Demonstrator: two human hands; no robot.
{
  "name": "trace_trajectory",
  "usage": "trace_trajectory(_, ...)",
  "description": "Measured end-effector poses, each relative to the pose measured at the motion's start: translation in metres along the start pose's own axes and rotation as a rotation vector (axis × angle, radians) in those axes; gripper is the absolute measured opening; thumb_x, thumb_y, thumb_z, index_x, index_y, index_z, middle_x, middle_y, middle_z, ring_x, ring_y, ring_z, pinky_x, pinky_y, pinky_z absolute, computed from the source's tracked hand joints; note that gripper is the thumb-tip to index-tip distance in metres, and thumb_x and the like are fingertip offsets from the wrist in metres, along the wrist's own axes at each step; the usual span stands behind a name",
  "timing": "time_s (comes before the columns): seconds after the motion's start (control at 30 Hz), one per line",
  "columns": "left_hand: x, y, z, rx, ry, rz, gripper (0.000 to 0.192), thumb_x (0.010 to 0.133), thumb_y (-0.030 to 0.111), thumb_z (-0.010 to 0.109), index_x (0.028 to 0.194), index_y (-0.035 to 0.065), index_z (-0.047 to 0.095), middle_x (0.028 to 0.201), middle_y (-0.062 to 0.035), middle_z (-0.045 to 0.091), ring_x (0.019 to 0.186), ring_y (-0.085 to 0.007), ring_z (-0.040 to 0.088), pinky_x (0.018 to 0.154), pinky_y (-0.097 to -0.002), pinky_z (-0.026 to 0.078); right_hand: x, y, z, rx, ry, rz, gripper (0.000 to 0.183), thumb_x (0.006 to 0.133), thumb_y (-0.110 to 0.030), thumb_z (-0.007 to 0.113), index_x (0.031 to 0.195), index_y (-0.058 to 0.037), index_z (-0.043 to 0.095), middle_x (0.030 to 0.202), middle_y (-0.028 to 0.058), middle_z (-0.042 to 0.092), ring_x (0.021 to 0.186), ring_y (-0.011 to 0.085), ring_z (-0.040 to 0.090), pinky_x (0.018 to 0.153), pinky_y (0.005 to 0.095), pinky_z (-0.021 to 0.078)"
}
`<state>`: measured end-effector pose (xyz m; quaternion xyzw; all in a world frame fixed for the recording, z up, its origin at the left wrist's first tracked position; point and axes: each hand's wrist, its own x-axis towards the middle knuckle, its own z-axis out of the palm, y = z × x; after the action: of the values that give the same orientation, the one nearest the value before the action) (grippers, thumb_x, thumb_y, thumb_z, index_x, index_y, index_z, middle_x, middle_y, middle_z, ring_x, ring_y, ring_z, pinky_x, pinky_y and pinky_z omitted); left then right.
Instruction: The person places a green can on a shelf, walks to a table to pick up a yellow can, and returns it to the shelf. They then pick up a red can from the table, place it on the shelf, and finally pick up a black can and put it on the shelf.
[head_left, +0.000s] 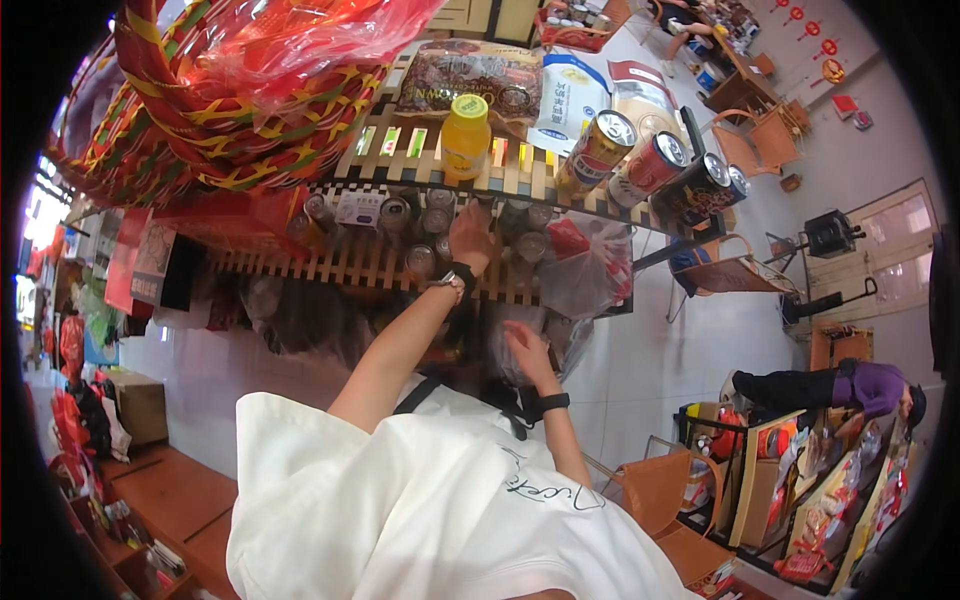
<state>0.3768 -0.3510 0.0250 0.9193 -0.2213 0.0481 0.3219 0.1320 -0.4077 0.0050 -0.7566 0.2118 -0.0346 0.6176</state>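
My left hand (472, 236), with a watch (452, 282) and a dark band at its wrist, reaches onto the lower slatted shelf (360, 274). It is among several upright drink cans (531, 246). The upper shelf's edge partly covers its fingertips, so whether they grip anything is unclear. Below the shelf front, my right hand (529, 351) hangs with fingers apart, beside a clear plastic bag (510, 337). On the upper slatted shelf (517, 169), a yellow-capped bottle of orange drink (465, 142) stands upright. To its right are gold (596, 154), red (649, 171) and black cans (686, 191).
A woven basket (247, 142) wrapped in red plastic fills the upper left. Food bags (472, 79) lie behind the bottle. A bag of red items (589, 262) sits at the lower shelf's right end. Chairs (656, 487) and a person (862, 390) by display racks are at right.
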Motion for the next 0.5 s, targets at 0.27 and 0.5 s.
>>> trace_trajectory(0.27, 0.007, -0.004, 0.022, 0.434, 0.119, -0.085, 0.076, 0.074, 0.048, 0.074, 0.131, 0.0036, 0.051, 0.123, -0.0118, 0.059, 0.104, -0.0277, 0.06, 0.085, -0.0453, 0.046, 0.016, -0.006, -0.03, -0.057, -0.133, -0.061, 0.027, 0.095, -0.019, 0.06, 0.12, -0.0074, 0.061, 0.092, 0.0096, 0.067, 0.084, 0.0177, 0.064, 0.078, 0.0299, 0.0498)
trace_trajectory(0.5, 0.005, 0.007, 0.009, 0.356, 0.022, 0.06, 0.066, 0.075, 0.044, 0.076, 0.12, 0.0038, 0.051, 0.11, -0.0121, 0.062, 0.102, -0.0301, 0.061, 0.086, -0.0445, 0.048, 0.015, 0.018, -0.057, -0.084, -0.183, -0.061, 0.025, 0.096, -0.019, 0.058, 0.118, -0.0079, 0.061, 0.091, 0.0102, 0.067, 0.085, 0.0202, 0.065, 0.078, 0.0331, 0.0505)
